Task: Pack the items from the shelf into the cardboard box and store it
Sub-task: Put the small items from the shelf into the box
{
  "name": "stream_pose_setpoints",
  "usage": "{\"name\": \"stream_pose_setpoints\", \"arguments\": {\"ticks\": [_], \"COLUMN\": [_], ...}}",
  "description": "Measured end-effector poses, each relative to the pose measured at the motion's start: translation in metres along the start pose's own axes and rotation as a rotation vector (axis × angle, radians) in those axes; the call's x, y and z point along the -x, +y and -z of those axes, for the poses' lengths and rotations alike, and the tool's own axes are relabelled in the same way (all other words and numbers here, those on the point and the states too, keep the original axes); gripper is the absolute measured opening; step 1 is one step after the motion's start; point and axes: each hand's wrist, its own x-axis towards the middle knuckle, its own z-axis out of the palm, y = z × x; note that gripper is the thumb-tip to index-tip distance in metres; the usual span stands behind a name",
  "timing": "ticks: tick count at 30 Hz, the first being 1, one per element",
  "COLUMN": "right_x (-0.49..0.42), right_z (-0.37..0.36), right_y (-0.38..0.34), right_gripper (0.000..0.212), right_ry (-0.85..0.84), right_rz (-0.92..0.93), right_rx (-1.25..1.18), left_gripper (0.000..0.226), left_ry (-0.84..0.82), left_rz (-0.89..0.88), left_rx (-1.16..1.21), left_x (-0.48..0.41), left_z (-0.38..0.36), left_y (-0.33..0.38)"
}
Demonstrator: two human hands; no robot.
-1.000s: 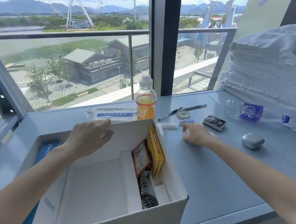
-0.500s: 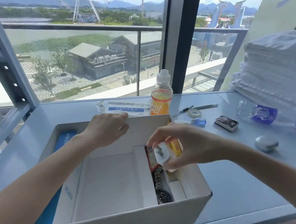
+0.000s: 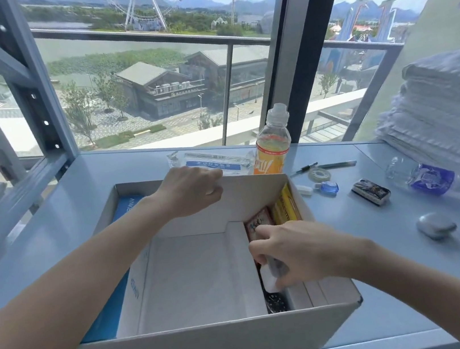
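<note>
An open white cardboard box (image 3: 207, 348) stands on the grey shelf (image 3: 403, 283). My left hand (image 3: 192, 189) grips the box's far wall. My right hand (image 3: 291, 252) is inside the narrow right compartment, shut on a small white plug-like item (image 3: 268, 280). In that compartment lie a red packet (image 3: 259, 222), a yellow packet (image 3: 286, 209) and a watch (image 3: 276, 302). On the shelf lie an orange drink bottle (image 3: 272, 144), a clear flat packet (image 3: 215, 161), pens (image 3: 326, 165), a tape roll (image 3: 319, 174), a blue small item (image 3: 328, 188), a dark case (image 3: 371, 192), a water bottle (image 3: 433, 182) and a grey pebble-shaped object (image 3: 435, 226).
A stack of folded white towels (image 3: 449, 111) fills the shelf's right end. A blue metal upright (image 3: 31, 93) stands at the back left, with a window and balcony railing behind. A blue flat box (image 3: 109, 312) lies in the left of the cardboard box.
My right hand picked the white item off the shelf, carried it left over the box and lowered it into the right compartment. My left hand stayed on the far wall.
</note>
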Motion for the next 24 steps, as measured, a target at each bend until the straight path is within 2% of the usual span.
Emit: {"name": "stream_pose_setpoints", "arguments": {"ticks": [3, 7, 11, 13, 16, 18, 21, 24], "right_x": [0.0019, 0.001, 0.0002, -0.0006, -0.0009, 0.0, 0.0023, 0.0041], "right_z": [0.004, 0.0035, 0.0021, 0.0037, 0.0042, 0.0034, 0.0011, 0.0], "right_y": [0.0003, -0.0021, -0.0024, -0.0035, -0.0037, -0.0032, -0.0037, -0.0035], "right_gripper": [0.041, 0.033, 0.029, 0.032, 0.048, 0.051, 0.036, 0.03], "right_ry": [-0.03, -0.111, -0.109, -0.118, -0.124, -0.056, 0.132, 0.197], "right_rz": [0.032, 0.017, -0.004, 0.008, 0.004, -0.03, -0.043, -0.046], "right_rx": [-0.083, 0.021, 0.036, 0.038, 0.046, 0.049, 0.139, 0.15], "left_gripper": [0.02, 0.019, 0.018, 0.018, 0.017, 0.017, 0.019, 0.02], "left_ry": [-0.007, -0.016, -0.017, -0.02, -0.024, -0.022, -0.01, 0.011], "left_rz": [-0.009, -0.014, -0.007, -0.001, -0.002, -0.004, -0.003, -0.003], "left_rx": [0.005, -0.01, -0.004, -0.001, -0.008, -0.005, -0.01, -0.016], "left_x": [-0.0008, -0.001, -0.0007, -0.0006, -0.0009, -0.0007, 0.0, -0.0004], "left_z": [-0.0005, -0.0014, -0.0011, -0.0008, -0.0005, -0.0001, -0.0008, -0.0022], "left_y": [-0.0002, 0.0001, 0.0009, 0.0011, 0.0014, 0.0017, 0.0019, 0.0029]}}
